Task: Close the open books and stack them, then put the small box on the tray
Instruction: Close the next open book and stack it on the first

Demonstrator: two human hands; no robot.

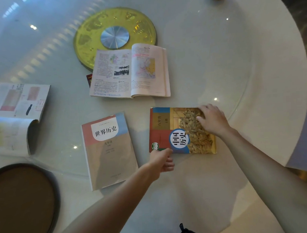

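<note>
On the closed red, blue and gold-covered history book, the right hand lies with fingers spread flat, while the left hand pinches its near edge. Beside it lies a closed beige-covered textbook; two open illustrated books rest farther off on the round white glass table, a round brown tray at near left.

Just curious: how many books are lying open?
2: one white open book at centre beside the gold disc, another open book at the left edge, partly cut off.
</note>
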